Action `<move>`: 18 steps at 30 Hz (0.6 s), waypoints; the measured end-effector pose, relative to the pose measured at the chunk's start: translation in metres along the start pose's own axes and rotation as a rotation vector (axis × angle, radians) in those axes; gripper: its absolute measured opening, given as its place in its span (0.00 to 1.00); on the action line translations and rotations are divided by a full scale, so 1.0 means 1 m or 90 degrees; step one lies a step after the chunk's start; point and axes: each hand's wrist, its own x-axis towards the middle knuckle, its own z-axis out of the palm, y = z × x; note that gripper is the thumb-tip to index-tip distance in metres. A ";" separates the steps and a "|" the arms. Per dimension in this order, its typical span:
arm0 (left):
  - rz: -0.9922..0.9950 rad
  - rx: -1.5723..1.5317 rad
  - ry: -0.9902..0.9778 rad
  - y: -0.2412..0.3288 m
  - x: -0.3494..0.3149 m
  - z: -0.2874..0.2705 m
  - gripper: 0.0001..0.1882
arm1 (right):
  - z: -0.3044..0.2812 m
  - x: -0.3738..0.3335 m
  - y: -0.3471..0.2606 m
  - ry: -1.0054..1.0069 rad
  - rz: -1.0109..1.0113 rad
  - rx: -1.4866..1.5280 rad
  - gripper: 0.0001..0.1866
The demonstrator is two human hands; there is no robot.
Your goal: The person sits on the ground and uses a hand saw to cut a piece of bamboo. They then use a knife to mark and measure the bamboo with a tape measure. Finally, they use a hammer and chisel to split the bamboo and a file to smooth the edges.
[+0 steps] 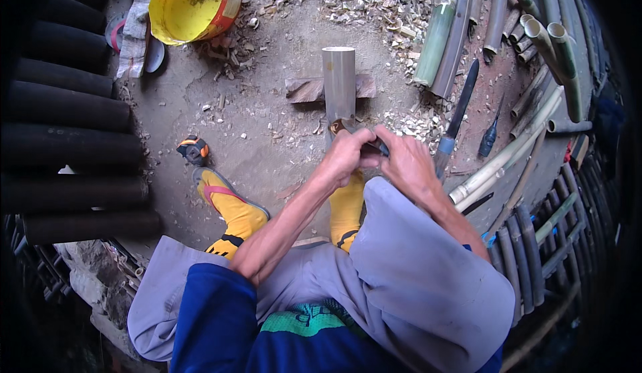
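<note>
In front of my knees, my left hand (pixel 349 154) and my right hand (pixel 409 162) meet, fingers bent. Both close around a small tool with a brown wooden end (pixel 337 127); a dark part shows between the hands, and the rest is hidden by my fingers. Just beyond it, a pale bamboo tube (pixel 340 82) points away from me, its cut end facing up. It rests across a rough wooden block (pixel 306 89), and its near end reaches my hands. My feet, in yellow socks, are on the ground, the right one just below my hands.
A tape measure (pixel 193 148) lies by my left foot. To the right are a long dark-bladed knife (pixel 463 99), a pointed tool (pixel 491 132) and bamboo poles (pixel 438 32). A yellow bucket (pixel 187 5) tilts at upper left, near wood chips. Dark tubes (pixel 67 146) line the left.
</note>
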 end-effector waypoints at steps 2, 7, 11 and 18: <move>0.041 -0.192 -0.056 -0.010 0.002 -0.001 0.16 | -0.016 0.013 -0.002 -0.017 -0.062 -0.118 0.13; 0.119 -0.491 -0.231 -0.036 -0.003 0.009 0.24 | -0.037 0.038 -0.005 -0.117 -0.176 -0.271 0.11; 0.146 -0.374 -0.209 -0.075 -0.030 0.023 0.33 | -0.025 0.010 0.013 -0.185 -0.089 0.197 0.23; 0.352 0.454 0.214 -0.009 -0.049 -0.003 0.23 | -0.106 -0.016 -0.044 0.329 -0.256 -0.178 0.32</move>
